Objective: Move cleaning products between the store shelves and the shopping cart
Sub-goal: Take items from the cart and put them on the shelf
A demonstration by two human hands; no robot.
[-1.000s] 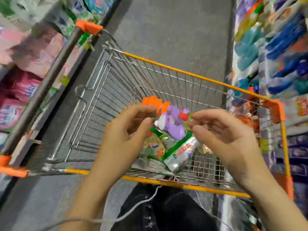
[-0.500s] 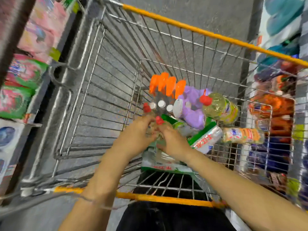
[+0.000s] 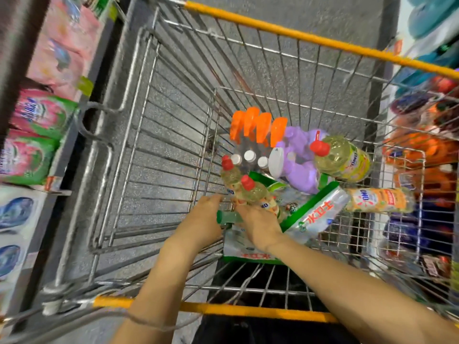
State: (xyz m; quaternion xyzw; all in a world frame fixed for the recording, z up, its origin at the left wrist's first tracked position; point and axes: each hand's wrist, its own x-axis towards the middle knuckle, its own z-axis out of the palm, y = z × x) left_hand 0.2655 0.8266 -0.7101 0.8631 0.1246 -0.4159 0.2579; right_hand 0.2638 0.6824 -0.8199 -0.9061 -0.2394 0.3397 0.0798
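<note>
Downward, into a wire shopping cart (image 3: 273,27) with yellow rails, on a grey speckled floor (image 3: 310,18), flanked by pink-and-green detergent bags (image 3: 37,135) at left and blurred orange and blue packs (image 3: 422,150) at right. Heaped toward the cart's right side: orange-capped bottles (image 3: 255,127), purple spray bottle (image 3: 298,160), red-capped yellow bottles (image 3: 250,194), green-and-white pouches (image 3: 318,214). Inside the cart, left hand (image 3: 198,222) and right hand (image 3: 258,224) side by side, against the nearest yellow bottles and a green cap (image 3: 228,217) — fingertips hidden; cannot tell whether gripping or merely touching.

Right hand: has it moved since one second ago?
Yes. The right hand dropped leftward, from beside the purple plastic bottle to the red-capped clear bottles.
</note>
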